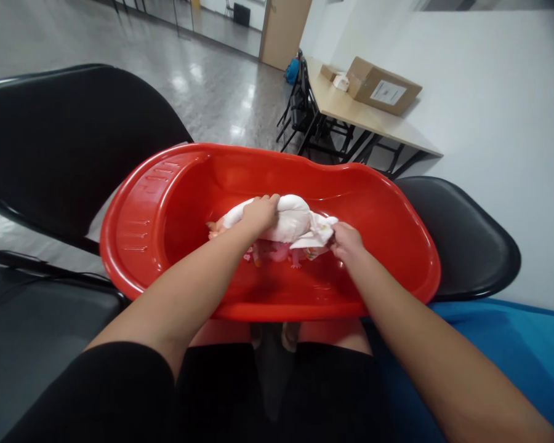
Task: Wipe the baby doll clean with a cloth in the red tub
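Inside a red baby bathtub point(388, 215) lies a bunched white cloth point(290, 221). My left hand point(261, 212) rests over the cloth's upper left part, its fingers curled onto the fabric. At the right end, my right hand point(346, 240) pinches a corner of the same cloth. Below the cloth's lower edge, pink shapes point(279, 251) show, one resembling a tiny doll's hand point(295, 261). A flesh-coloured piece point(215, 229) sticks out at the left end. The cloth hides most of what lies underneath, so I cannot tell its full form.
Black chairs stand left point(74, 147) and right point(461, 240) of the tub, close to its rim. A blue surface point(503, 344) lies at lower right. Beyond, a table point(341, 104) against the wall carries a cardboard box point(383, 86), with folding chairs point(300, 104) beside it.
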`<state>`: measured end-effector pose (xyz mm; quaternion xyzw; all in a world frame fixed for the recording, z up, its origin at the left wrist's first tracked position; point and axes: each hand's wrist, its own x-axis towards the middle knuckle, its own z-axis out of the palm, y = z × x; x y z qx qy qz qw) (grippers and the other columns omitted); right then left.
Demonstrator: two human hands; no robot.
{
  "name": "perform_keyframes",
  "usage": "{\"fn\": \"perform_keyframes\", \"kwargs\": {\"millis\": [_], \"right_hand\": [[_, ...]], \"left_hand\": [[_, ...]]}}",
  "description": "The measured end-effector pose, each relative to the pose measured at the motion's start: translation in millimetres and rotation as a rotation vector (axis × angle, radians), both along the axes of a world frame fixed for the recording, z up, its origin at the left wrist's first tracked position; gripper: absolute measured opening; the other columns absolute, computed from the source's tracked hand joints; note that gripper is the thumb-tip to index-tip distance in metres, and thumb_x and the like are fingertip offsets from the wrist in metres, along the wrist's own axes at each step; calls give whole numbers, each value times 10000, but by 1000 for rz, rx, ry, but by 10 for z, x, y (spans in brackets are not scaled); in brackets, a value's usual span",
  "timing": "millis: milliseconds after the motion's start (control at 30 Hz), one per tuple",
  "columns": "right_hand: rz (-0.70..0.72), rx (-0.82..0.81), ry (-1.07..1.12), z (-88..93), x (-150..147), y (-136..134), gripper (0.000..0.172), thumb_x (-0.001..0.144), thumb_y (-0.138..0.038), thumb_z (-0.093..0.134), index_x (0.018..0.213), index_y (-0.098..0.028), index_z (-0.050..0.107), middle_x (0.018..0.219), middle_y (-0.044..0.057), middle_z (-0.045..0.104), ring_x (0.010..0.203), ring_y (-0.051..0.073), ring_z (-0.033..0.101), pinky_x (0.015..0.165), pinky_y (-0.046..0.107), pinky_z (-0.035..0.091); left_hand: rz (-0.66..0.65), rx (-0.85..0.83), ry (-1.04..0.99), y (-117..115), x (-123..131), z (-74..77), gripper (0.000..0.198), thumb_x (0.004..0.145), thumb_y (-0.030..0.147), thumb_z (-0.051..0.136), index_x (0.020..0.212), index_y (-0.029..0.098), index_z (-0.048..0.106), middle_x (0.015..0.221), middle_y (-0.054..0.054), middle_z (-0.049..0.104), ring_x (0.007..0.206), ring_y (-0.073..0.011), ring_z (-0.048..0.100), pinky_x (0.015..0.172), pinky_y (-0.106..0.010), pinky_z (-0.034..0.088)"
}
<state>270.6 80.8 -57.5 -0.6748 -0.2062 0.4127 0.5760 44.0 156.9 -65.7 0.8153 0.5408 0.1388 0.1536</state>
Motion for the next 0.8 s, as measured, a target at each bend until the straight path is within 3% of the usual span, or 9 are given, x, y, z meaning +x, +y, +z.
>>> {"fn": "perform_keyframes", "kwargs": {"millis": [100, 200, 333, 400, 467, 567, 633, 700, 800], "right_hand": [[-141, 90, 26, 119, 222, 16, 159, 642, -75, 538, 771, -167, 533, 784, -21, 613, 697, 136, 642, 643, 305, 603], [-11, 217, -125, 205, 330, 86, 73, 702, -177, 543, 732, -184, 476, 732, -24, 545, 684, 123, 591, 658, 277, 568], [468, 191, -880, 149, 361, 260, 177, 785, -318, 577, 899, -192, 625, 978, 58, 659, 984, 224, 618, 948, 409, 528], [802, 84, -1276, 61, 367, 322, 405, 768, -321, 652, 1157, -206, 655, 1269, 96, 633, 1250, 329, 524, 1104, 523, 407], [1020, -45, -1521, -28, 377, 341, 589, 780, -331, 692, 1344, -202, 580, 1406, 123, 561, 1328, 384, 453, 1118, 578, 360], [1145, -37, -1737, -109, 394, 309, 408, 866, -306, 625, 1240, -144, 627, 1407, 167, 545, 1268, 355, 492, 1054, 523, 409], [1243, 97, -1810, -121, 405, 279, 227, 910, -240, 544, 1061, -130, 674, 1349, 181, 570, 1291, 330, 469, 1052, 486, 405], [1331, 228, -1745, -125, 409, 263, 215, 942, -194, 468, 917, -141, 675, 1211, 178, 622, 1306, 298, 444, 1086, 466, 383], [1317, 267, -1344, -173, 396, 267, 242, 957, -236, 491, 782, -184, 649, 975, 111, 648, 1188, 230, 494, 1154, 441, 338]], "left_hand": [[-5, 18, -17, 6, -1, -27, 391, 866, 320, 571, 1249, 243, 545, 1171, -107, 636, 1076, -306, 603, 888, -420, 503], [-5, 30, -28, 0, -6, -36, 368, 866, 281, 562, 1232, 249, 544, 1165, -89, 640, 1083, -287, 599, 876, -390, 497], [-4, 33, -2, -9, -12, -23, 374, 864, 262, 564, 1236, 257, 536, 1163, -83, 637, 1078, -285, 595, 874, -384, 496], [1, 32, 3, -7, -15, -18, 350, 870, 279, 570, 1218, 258, 543, 1164, -81, 635, 1086, -289, 589, 883, -389, 495], [6, 28, -2, 0, -20, -14, 325, 871, 288, 578, 1194, 259, 551, 1167, -75, 633, 1094, -286, 585, 890, -383, 493], [-4, 29, 0, 15, -31, -10, 303, 864, 276, 583, 1166, 256, 557, 1134, -71, 634, 1068, -275, 591, 870, -365, 491], [-18, 39, 15, 28, -39, -4, 283, 864, 272, 581, 1146, 248, 563, 1087, -73, 637, 1024, -267, 603, 846, -353, 488], [-23, 35, 22, 44, -45, 7, 277, 863, 283, 586, 1137, 248, 567, 1067, -73, 641, 988, -262, 615, 811, -343, 487], [-10, 12, 10, 64, -56, 37, 274, 857, 317, 596, 1123, 256, 574, 1093, -64, 654, 968, -262, 626, 753, -329, 481]]}}
